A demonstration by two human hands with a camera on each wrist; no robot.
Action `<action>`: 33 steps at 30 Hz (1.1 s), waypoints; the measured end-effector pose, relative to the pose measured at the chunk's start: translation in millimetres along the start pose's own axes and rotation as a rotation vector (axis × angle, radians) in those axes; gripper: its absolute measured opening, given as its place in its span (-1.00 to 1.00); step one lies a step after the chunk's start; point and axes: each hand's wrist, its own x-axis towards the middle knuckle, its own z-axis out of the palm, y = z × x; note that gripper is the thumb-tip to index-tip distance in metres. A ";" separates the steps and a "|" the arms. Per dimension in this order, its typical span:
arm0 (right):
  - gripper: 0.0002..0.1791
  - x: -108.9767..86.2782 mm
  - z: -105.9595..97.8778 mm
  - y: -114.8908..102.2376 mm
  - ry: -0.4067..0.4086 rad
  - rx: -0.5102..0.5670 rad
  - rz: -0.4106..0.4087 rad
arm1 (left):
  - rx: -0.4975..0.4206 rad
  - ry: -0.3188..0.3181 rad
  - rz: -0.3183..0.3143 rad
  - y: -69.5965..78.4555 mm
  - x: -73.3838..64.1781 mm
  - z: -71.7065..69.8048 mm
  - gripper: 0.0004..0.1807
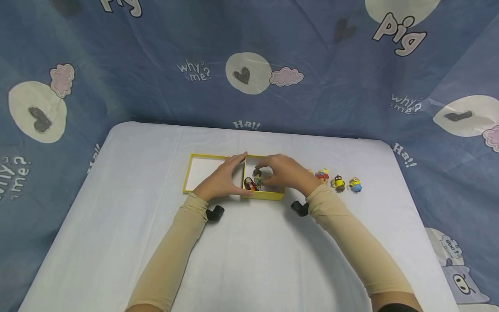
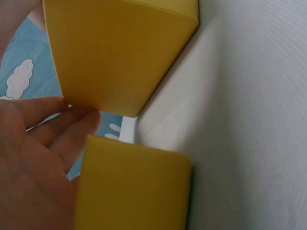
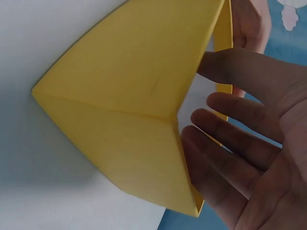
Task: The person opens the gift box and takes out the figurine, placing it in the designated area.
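Figurines (image 1: pixel 250 184) in yellow box (image 1: pixel 263 196), head view only

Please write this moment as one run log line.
left hand: touching yellow box | right hand: inside box, beside two figurines | outside, to the right: more figurines

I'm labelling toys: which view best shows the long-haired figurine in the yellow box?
The head view: it looks down into the yellow box, where the long-haired figurine shows beside another figurine. Both wrist views show box walls but none of the long-haired figurine.
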 end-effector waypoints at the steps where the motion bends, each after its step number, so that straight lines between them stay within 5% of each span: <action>1: -0.51 1.2 0.6 -0.7 -0.008 -0.007 0.001 | 0.000 -0.002 -0.002 0.3 -0.1 -0.1 0.39; 14: -0.37 15.7 7.1 -5.2 -0.071 -0.084 0.028 | -0.003 0.001 -0.002 -3.6 0.8 1.7 0.39; 33: -0.53 24.9 12.3 -9.3 -0.093 -0.117 0.027 | -0.003 0.007 0.013 -3.9 1.4 3.0 0.38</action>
